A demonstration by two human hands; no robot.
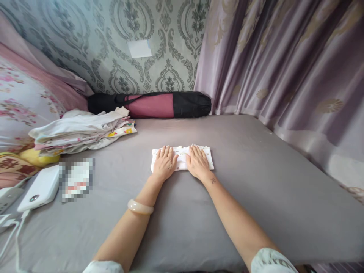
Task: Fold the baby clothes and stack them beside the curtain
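Observation:
A small white cloth item with a scattered print (182, 160), folded into a flat rectangle, lies on the grey sheet (187, 220). On its left half my left hand (165, 163) rests palm down, fingers stretched out and pointing away from me. My right hand (198, 162) lies flat on the right half in the same way. Both thumbs point inward, with a strip of the cloth showing between them. What kind of garment or cloth it is, I cannot make out. A pale bangle (140, 207) sits on my left forearm.
At the left is a stack of folded clothes (82, 131). Nearer stand a white power bank (41, 187) with a cable, a power strip (8, 199) and a blurred packet (76, 180). Along the wall lies a black and pink roll bag (150, 105). Purple curtains (273, 57) hang right.

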